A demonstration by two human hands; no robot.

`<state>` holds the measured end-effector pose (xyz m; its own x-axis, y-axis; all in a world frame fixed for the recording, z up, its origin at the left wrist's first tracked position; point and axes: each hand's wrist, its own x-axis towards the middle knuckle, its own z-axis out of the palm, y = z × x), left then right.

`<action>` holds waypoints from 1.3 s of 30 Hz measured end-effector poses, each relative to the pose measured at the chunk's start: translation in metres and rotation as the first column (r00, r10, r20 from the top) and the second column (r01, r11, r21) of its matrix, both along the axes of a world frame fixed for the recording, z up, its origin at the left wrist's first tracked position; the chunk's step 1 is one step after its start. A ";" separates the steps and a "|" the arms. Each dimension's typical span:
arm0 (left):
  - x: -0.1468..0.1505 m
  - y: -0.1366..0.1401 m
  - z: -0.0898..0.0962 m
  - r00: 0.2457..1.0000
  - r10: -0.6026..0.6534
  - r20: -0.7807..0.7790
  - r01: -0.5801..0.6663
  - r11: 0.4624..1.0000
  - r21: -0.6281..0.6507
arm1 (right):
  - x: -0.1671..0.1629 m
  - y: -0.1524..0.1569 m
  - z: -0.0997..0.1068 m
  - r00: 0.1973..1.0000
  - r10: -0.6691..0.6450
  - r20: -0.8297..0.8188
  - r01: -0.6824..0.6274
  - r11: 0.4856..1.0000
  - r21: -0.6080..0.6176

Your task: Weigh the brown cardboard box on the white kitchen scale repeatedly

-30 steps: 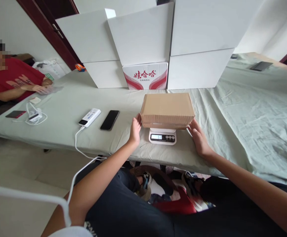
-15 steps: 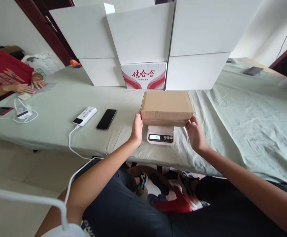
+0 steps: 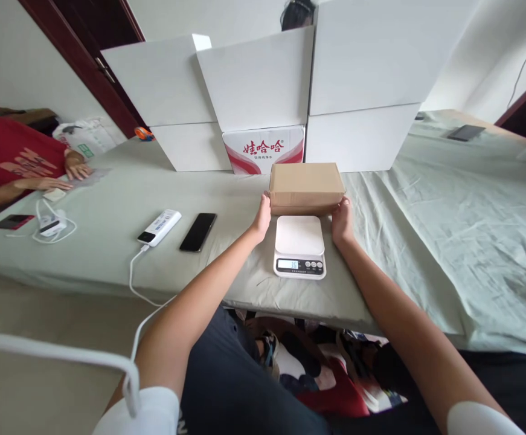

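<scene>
A closed brown cardboard box [image 3: 307, 188] is gripped at its two ends between my hands. My left hand [image 3: 263, 217] presses its left end, and my right hand [image 3: 343, 221] holds the right end, fingers partly hidden by the box. Just in front of the box stands a white digital kitchen scale [image 3: 299, 244], its plate bare and its display lit with digits. The box is beyond the scale's far edge; whether it touches the cloth I cannot tell.
White boxes [image 3: 263, 78] form a wall behind, with a red-and-white printed carton [image 3: 265, 151] low in the middle. A black phone [image 3: 198, 232] and a white power bank [image 3: 159, 228] with a cable lie left on the green cloth [image 3: 226, 266]. A person in red [image 3: 22, 157] sits far left.
Both my hands have moved the cardboard box off the scale and away from me, toward the white boxes. The scale's plate now shows, and its reading differs.
</scene>
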<state>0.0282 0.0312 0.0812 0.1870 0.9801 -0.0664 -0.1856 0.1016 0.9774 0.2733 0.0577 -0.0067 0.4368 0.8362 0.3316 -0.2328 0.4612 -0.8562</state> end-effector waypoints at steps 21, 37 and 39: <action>-0.011 0.003 -0.001 0.975 0.211 -0.070 -0.212 0.977 -0.016 | 0.012 -0.018 0.009 0.995 -0.096 0.027 0.100 0.977 -0.187; -0.038 0.005 0.008 0.954 0.292 -0.063 -0.290 0.956 0.043 | 0.028 -0.012 -0.001 0.972 -0.234 -0.038 0.223 0.956 -0.189; -0.036 0.004 0.009 0.958 0.281 -0.060 -0.279 0.959 0.039 | 0.027 -0.012 0.000 0.973 -0.225 -0.046 0.211 0.956 -0.201</action>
<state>-0.0077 0.0354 0.0904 -0.0990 0.9943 -0.0396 -0.1395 0.0255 0.9899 0.3001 0.0455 -0.0063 0.6316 0.7632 0.1361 -0.2058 0.3344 -0.9197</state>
